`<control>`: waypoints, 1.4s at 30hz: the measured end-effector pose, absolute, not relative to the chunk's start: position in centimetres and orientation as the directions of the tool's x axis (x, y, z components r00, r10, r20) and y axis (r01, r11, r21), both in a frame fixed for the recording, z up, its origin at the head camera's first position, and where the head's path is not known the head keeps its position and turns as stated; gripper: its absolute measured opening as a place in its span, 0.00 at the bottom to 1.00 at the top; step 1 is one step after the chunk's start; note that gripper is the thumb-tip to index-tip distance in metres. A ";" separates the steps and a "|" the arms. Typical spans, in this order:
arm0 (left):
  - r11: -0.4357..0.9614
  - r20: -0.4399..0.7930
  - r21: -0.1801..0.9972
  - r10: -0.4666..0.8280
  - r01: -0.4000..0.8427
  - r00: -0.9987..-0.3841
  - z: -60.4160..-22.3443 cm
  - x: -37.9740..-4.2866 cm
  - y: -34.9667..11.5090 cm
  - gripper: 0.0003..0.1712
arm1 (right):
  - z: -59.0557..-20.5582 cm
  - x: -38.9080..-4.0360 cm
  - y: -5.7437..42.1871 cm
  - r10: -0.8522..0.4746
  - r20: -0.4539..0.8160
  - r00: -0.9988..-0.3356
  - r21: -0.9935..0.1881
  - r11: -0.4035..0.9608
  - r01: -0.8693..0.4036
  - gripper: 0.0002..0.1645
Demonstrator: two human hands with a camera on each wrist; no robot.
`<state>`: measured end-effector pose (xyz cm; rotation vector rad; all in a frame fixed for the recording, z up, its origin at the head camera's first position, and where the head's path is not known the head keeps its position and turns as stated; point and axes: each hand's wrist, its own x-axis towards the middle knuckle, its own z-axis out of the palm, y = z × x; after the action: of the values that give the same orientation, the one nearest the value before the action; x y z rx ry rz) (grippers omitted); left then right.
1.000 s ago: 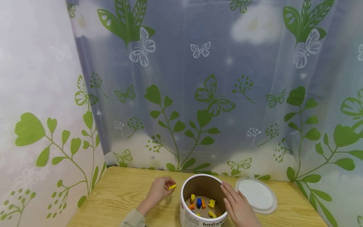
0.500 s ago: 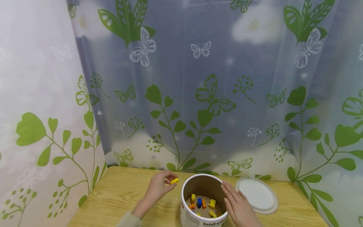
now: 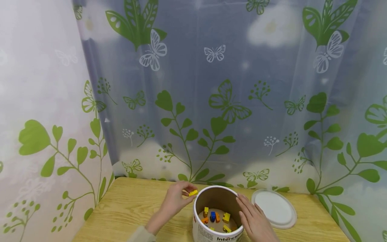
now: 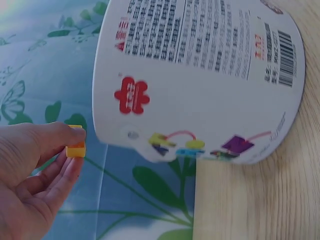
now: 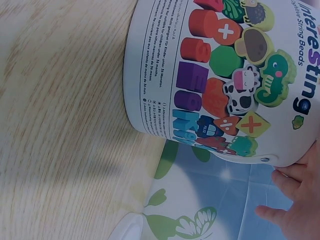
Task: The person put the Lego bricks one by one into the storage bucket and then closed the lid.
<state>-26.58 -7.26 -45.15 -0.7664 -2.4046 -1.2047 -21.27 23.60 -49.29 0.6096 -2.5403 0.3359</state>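
My left hand pinches a small yellow toy block between thumb and fingers. It is up at the left rim of a round white bucket. In the left wrist view the yellow block sticks out past the thumb tip, beside the printed bucket wall. Fingers of my right hand lie straight along the bucket's right rim. Inside, on the bottom, are several small toy pieces, among them a blue one, an orange one and a yellow one.
A round white lid lies flat on the wooden table, right of the bucket and partly behind my right hand. Behind the table's far edge hangs a curtain printed with leaves and butterflies.
My left hand has risen slightly and moved right toward the bucket rim, carrying the yellow toy block. The right hand and the bucket have stayed in place.
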 end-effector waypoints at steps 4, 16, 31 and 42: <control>0.466 0.527 0.626 0.340 0.626 -0.779 -45.0 -26.6 -6.1 0.12 | -49.3 -21.3 23.6 -0.356 0.523 -0.775 -0.120 0.869 -0.480 0.27; 0.445 0.469 0.644 0.414 0.623 -0.780 -44.7 -26.8 -2.7 0.10 | -49.3 -21.3 23.6 -0.341 0.488 -0.803 -0.144 0.876 -0.460 0.27; 0.485 0.424 0.569 0.520 0.664 -0.742 -45.7 -26.7 -0.5 0.10 | -49.2 -21.2 23.5 -0.331 0.484 -0.810 -0.145 0.883 -0.447 0.27; 0.518 0.376 0.563 0.534 0.645 -0.757 -45.8 -26.5 -0.4 0.07 | -49.1 -21.2 23.6 -0.340 0.483 -0.807 -0.151 0.875 -0.459 0.27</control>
<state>-26.55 -0.41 -45.79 -1.0176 -2.5989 -1.0621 -21.15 23.63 -49.12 0.5849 -2.5941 0.3613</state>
